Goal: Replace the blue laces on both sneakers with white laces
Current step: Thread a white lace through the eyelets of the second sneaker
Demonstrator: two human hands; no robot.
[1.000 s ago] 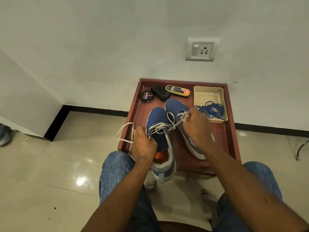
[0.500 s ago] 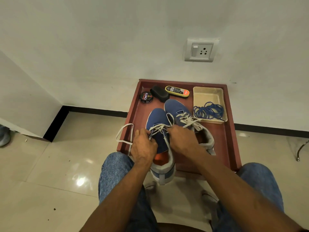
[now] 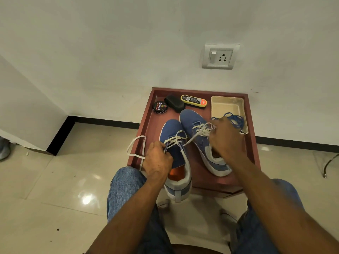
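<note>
Two blue sneakers stand on a red-brown tray (image 3: 152, 125). The left sneaker (image 3: 174, 154) has a white lace (image 3: 175, 139) partly threaded through its lower eyelets. My left hand (image 3: 157, 162) grips the sneaker's left side near the eyelets, and a loop of the white lace (image 3: 134, 147) hangs over the tray's left edge. My right hand (image 3: 226, 140) pinches the lace's other end, pulled taut to the right over the right sneaker (image 3: 200, 138), which is laced in white. The removed blue laces (image 3: 234, 121) lie in a beige dish (image 3: 227, 107).
At the back of the tray sit a round shoe polish tin (image 3: 160, 106), a black brush (image 3: 174, 103) and a yellow sponge applicator (image 3: 193, 101). A wall socket (image 3: 219, 56) is above. My knees in jeans flank the tray's front on a glossy tiled floor.
My right hand went from near the left sneaker's eyelets out to the right over the right sneaker, drawing the white lace taut. My left hand stayed on the left sneaker.
</note>
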